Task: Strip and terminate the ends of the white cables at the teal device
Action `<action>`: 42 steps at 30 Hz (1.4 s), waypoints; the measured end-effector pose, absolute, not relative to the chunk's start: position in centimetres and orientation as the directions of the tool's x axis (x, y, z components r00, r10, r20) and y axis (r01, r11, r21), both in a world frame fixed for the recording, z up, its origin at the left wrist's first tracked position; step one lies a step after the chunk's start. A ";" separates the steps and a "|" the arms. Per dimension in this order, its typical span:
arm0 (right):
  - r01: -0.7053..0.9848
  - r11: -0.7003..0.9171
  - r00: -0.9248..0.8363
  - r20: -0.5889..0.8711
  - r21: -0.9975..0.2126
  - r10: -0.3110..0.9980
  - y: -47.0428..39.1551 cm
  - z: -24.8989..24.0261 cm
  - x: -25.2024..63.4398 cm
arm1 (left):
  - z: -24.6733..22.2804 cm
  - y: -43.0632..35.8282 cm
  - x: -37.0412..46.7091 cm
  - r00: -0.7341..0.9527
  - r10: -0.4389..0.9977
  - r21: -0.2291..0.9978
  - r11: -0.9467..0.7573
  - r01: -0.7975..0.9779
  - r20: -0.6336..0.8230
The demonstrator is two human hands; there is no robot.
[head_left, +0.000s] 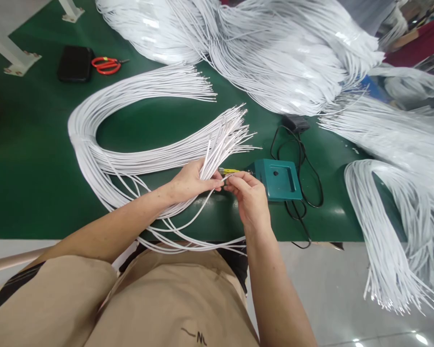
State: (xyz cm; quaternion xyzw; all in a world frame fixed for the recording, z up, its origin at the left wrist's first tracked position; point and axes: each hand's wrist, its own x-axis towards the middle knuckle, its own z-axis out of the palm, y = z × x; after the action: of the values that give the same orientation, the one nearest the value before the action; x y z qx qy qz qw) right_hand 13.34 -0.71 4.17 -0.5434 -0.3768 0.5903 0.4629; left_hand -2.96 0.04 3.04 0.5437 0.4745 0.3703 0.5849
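Note:
My left hand (193, 182) is closed around a bunch of white cables (217, 153), whose ends fan out up and to the right. With pinched fingers, my right hand (249, 195) grips one white cable (203, 206) near its end, close to the left fingertips. Right beside that hand stands a teal device (279, 179) with a shallow recess on top. A yellow part (229, 171) sticks out from its left side, partly hidden by my fingers. More of the cable bundle (83, 127) curves in a loop over the green table to the left.
Large heaps of white cable (282, 53) cover the table's far side. More cables (379, 231) hang over the front edge at right. Red-handled scissors (106, 65) lie by a black box (75, 63). A black adapter (295, 124) and cord sit behind the device. A person's red sleeve (417, 43) shows top right.

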 end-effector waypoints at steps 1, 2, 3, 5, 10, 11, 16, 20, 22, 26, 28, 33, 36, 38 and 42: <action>-0.126 -0.307 0.009 -0.310 -0.943 0.951 -0.7 4.2 13.4 | 3.1 0.1 -3.0 0.267 0.951 0.986 0.129 0.105 -0.152; -0.111 -0.331 -0.012 -0.331 -0.937 0.943 -0.7 4.2 13.5 | 3.1 0.1 -3.0 0.254 0.955 0.984 0.123 0.125 -0.152; -0.096 -0.348 -0.026 -0.347 -0.933 0.937 -0.8 4.1 13.5 | 3.2 0.1 -3.1 0.240 0.959 0.982 0.121 0.142 -0.153; -0.091 -0.332 -0.007 -0.333 -0.939 0.943 -0.9 4.0 13.7 | 3.2 0.1 -3.1 0.222 0.962 0.980 0.127 0.152 -0.159; -0.051 -0.172 -0.029 -0.171 -0.984 0.985 -1.0 4.1 13.5 | 2.8 0.2 -3.1 0.234 0.959 0.983 0.133 0.123 -0.159; -0.024 -0.171 -0.047 -0.170 -0.985 0.984 -1.0 4.1 13.4 | 2.7 0.2 -3.1 0.226 0.961 0.983 0.135 0.126 -0.161; 0.132 -0.084 0.011 -0.083 -0.988 0.997 -1.4 3.8 12.9 | 2.7 0.2 -3.1 0.224 0.960 0.983 0.141 0.121 -0.166; 0.513 0.268 -0.048 0.284 -0.816 0.958 -1.5 2.8 13.1 | 3.1 0.0 -2.9 0.323 0.922 0.964 0.252 -0.085 -0.212; 0.668 0.446 -0.186 0.448 -0.595 0.875 -1.4 2.3 13.4 | 3.1 0.1 -3.0 0.401 0.888 0.943 0.303 -0.140 -0.226; 0.737 0.620 -0.464 0.466 -0.269 0.753 -0.8 2.3 14.5 | 2.7 0.5 -3.2 0.497 0.834 0.910 0.372 -0.181 -0.242; 0.743 0.641 -0.535 0.405 -0.193 0.742 -0.5 3.0 15.1 | 2.6 0.6 -3.3 0.491 0.831 0.901 0.393 -0.183 -0.262; 0.849 0.522 -0.466 0.357 -0.077 0.810 0.7 4.8 16.2 | 2.7 0.6 -3.3 0.441 0.848 0.906 0.394 -0.152 -0.294; 0.858 0.510 -0.475 0.295 -0.053 0.829 1.8 4.8 16.7 | 2.8 0.5 -3.1 0.391 0.870 0.915 0.378 -0.139 -0.300; 0.837 0.545 -0.529 0.189 -0.046 0.827 2.6 4.6 16.9 | 2.8 0.5 -3.0 0.346 0.888 0.926 0.359 -0.113 -0.302; 0.830 0.556 -0.552 0.073 -0.050 0.831 3.5 4.7 17.1 | 2.4 0.7 -2.8 0.282 0.917 0.952 0.304 -0.040 -0.281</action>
State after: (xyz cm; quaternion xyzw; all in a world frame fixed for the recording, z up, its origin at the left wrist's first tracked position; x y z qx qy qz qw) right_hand 17.06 3.50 4.67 -0.4712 -0.8809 0.0047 0.0442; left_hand -2.79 0.74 2.40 0.4624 0.4744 0.3662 0.6534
